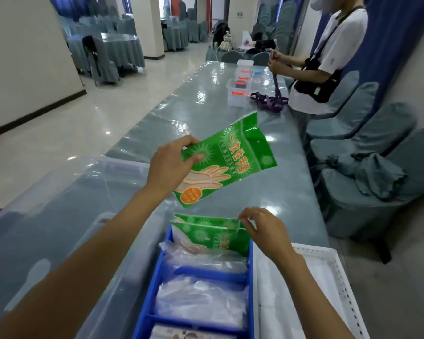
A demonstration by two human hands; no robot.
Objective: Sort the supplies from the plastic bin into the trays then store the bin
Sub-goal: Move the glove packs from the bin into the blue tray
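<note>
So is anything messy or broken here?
Nothing looks broken or spilled. The green packets stand tidily in the blue tray; the left hand holds another green packet above it.

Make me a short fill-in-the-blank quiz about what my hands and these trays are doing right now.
1. The left hand holds a ____ glove packet above the table.
2. The right hand pinches a packet standing in the ____ divided tray.
3. Right of that tray sits a ____ perforated tray.

Missing words: green; blue; white
</note>
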